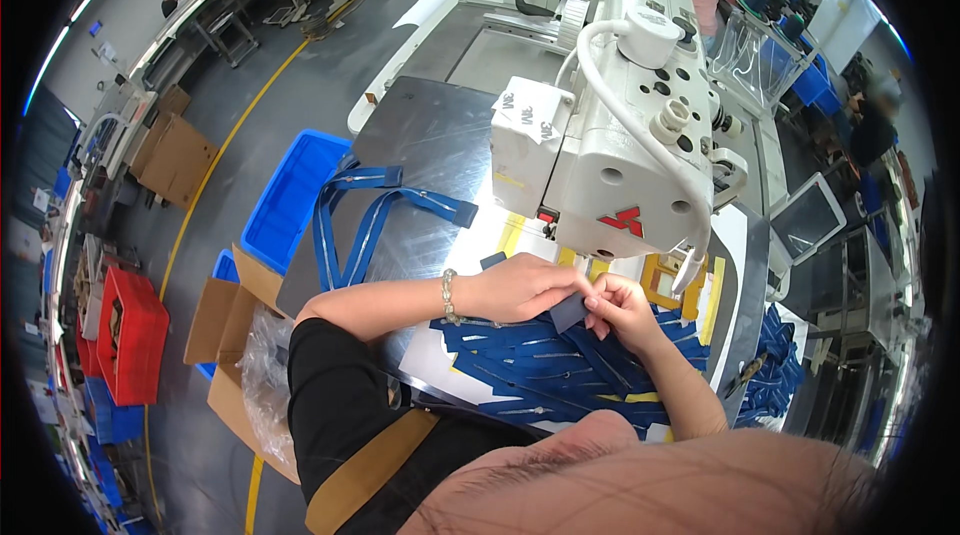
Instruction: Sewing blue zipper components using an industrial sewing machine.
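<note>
My left hand [522,287], with a beaded bracelet at its wrist, is closed, its fingertips meeting those of my right hand [620,309] below the sewing machine's head. My right hand is closed too, pinching a small dark blue-grey fabric piece [569,314] that shows between the hands. Fingers cover part of this piece. Another dark end pokes out behind my left hand; whether it belongs to the same piece I cannot tell. Beneath both hands spreads a pile of blue zipper strips [535,367]. Just beyond my right hand sits a yellow clamp frame [664,277].
The white sewing machine [640,170] towers over the work area. Long blue zipper straps [372,220] lie on the metal table [425,135] at left. Beside it stand a blue bin [290,200] and an open cardboard box [228,320]. More blue strips [772,365] heap up at right.
</note>
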A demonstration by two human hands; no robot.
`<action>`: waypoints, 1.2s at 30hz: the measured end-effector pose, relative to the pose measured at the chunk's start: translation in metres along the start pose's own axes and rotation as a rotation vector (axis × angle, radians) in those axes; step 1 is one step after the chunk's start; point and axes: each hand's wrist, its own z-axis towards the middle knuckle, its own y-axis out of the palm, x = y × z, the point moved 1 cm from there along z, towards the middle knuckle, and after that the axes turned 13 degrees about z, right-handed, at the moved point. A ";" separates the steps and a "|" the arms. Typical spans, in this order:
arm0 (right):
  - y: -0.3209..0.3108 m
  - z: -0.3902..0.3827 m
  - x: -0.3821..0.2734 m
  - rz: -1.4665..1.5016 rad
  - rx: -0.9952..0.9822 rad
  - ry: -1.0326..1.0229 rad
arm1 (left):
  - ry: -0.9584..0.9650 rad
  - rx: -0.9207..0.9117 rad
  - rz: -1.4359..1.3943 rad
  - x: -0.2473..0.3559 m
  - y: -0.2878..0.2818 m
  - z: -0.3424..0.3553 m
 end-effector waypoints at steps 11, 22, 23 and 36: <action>0.002 0.005 0.004 0.018 0.047 -0.034 | 0.259 -0.106 0.009 -0.016 -0.005 0.003; 0.008 0.000 0.016 -0.091 0.065 -0.254 | -0.029 0.156 -0.097 -0.011 0.007 0.001; 0.012 -0.001 0.016 -0.088 0.082 -0.244 | -0.031 0.156 -0.097 -0.009 0.007 0.000; 0.015 0.004 0.020 0.014 0.062 -0.241 | -0.185 0.299 -0.192 -0.006 0.011 -0.003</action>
